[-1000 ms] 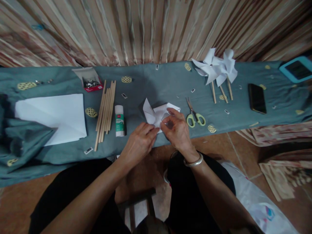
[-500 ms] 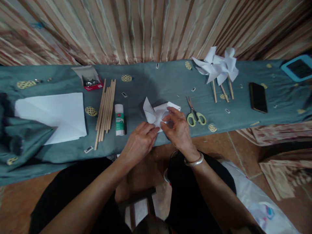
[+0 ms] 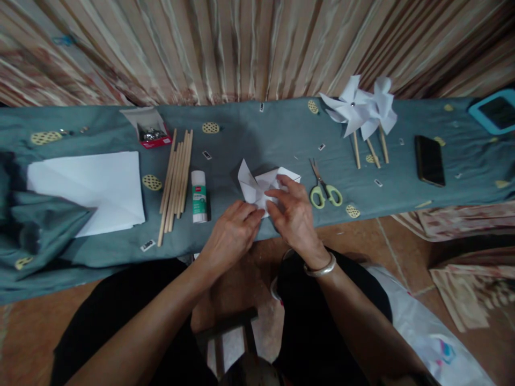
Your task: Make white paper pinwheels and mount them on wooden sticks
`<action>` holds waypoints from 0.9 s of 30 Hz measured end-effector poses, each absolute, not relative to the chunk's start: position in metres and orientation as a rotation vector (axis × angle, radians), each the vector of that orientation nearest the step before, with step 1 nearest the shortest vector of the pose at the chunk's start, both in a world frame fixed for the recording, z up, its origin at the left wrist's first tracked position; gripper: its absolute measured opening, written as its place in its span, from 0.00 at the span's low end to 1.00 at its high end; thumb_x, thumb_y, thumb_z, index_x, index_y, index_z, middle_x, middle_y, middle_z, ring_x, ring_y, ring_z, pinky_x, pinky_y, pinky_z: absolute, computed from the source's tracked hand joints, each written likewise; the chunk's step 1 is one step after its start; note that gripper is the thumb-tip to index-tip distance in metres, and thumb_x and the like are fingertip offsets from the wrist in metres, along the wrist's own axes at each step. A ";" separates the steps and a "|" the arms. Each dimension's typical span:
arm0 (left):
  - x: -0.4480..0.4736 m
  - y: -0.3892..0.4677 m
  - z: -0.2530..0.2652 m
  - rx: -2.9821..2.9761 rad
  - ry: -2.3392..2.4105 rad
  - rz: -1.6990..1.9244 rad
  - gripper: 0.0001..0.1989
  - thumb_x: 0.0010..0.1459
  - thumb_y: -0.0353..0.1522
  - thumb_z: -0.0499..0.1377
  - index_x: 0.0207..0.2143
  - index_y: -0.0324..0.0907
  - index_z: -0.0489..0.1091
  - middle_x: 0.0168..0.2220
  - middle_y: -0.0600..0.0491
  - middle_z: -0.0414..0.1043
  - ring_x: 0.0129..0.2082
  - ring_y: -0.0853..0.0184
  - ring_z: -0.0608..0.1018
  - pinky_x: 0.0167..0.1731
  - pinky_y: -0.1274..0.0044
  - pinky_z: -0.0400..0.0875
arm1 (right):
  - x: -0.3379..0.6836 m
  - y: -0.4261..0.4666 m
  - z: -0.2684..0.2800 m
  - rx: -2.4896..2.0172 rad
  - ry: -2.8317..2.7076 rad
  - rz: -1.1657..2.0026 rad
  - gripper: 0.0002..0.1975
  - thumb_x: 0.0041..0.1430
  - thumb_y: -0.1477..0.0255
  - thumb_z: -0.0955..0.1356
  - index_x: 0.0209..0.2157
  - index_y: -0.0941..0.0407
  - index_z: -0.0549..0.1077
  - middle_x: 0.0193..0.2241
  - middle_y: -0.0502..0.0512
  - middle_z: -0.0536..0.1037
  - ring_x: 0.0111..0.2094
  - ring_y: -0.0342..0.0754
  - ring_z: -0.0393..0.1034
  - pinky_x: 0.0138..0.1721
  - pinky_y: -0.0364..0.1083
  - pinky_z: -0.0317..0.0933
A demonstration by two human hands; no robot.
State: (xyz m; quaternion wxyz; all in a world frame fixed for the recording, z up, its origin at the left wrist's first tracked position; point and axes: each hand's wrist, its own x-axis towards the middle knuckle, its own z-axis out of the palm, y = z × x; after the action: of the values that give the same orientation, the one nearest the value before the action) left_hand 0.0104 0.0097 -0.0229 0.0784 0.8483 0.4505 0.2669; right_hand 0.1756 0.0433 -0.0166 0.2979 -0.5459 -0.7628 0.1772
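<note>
A partly folded white paper pinwheel (image 3: 261,185) lies at the table's front edge, one pointed blade standing up on its left. My left hand (image 3: 235,228) is closed on its near edge, thumb and fingers pressed together. Over its right side is my right hand (image 3: 292,212), fingers bent and spread, with the fingertips touching the paper. The thumb and index finger are apart there. Part of the paper is hidden beneath both hands. Green-handled scissors (image 3: 325,194) lie just right of my right hand, blades pointing away. A glue stick (image 3: 199,201) is left of the paper.
Several wooden sticks (image 3: 176,179) lie beside an open box of metal pins (image 3: 152,134). White paper sheets (image 3: 88,187) are at left, partly under bunched cloth. Finished pinwheels (image 3: 354,104) lie at back right, near a phone (image 3: 429,161) and a blue-framed device (image 3: 494,112).
My right index finger has moved away from the thumb, widening the gap between them. My left hand keeps its hold on the paper. The whole view has shifted slightly.
</note>
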 end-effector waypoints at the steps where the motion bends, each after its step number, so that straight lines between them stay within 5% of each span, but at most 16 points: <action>1: 0.010 0.010 -0.023 2.541 1.349 0.799 0.10 0.63 0.26 0.52 0.43 0.36 0.71 0.36 0.47 0.73 0.37 0.63 0.73 0.38 0.70 0.74 | 0.175 0.043 -0.016 -1.450 -2.034 0.474 0.11 0.61 0.70 0.64 0.42 0.49 0.76 0.56 0.54 0.69 0.59 0.57 0.61 0.60 0.58 0.56; 9: 0.010 0.009 -0.023 2.535 1.335 0.791 0.10 0.63 0.26 0.52 0.43 0.34 0.71 0.36 0.46 0.73 0.38 0.62 0.73 0.38 0.70 0.74 | 0.174 0.038 -0.018 -1.437 -2.155 0.464 0.15 0.62 0.73 0.61 0.45 0.53 0.76 0.59 0.58 0.66 0.59 0.59 0.59 0.61 0.59 0.54; 18: 0.009 0.009 -0.022 2.519 1.375 0.783 0.10 0.63 0.26 0.53 0.44 0.37 0.71 0.38 0.47 0.72 0.38 0.63 0.73 0.38 0.70 0.74 | 0.177 0.026 -0.028 -1.417 -2.113 0.514 0.24 0.59 0.77 0.60 0.53 0.42 0.70 0.62 0.49 0.63 0.64 0.60 0.53 0.62 0.64 0.51; 27: 0.009 0.009 -0.023 2.523 1.392 0.788 0.09 0.61 0.26 0.54 0.43 0.36 0.72 0.40 0.46 0.71 0.39 0.62 0.73 0.39 0.69 0.74 | 0.178 0.027 -0.028 -1.415 -2.146 0.482 0.24 0.59 0.78 0.60 0.53 0.45 0.70 0.62 0.51 0.62 0.65 0.58 0.52 0.62 0.62 0.50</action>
State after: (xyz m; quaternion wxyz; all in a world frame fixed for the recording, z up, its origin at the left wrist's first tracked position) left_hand 0.0090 0.0087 -0.0233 0.0771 0.8421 0.4644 0.2630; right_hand 0.1785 0.0268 -0.0283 0.2602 -0.5223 -0.7923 0.1781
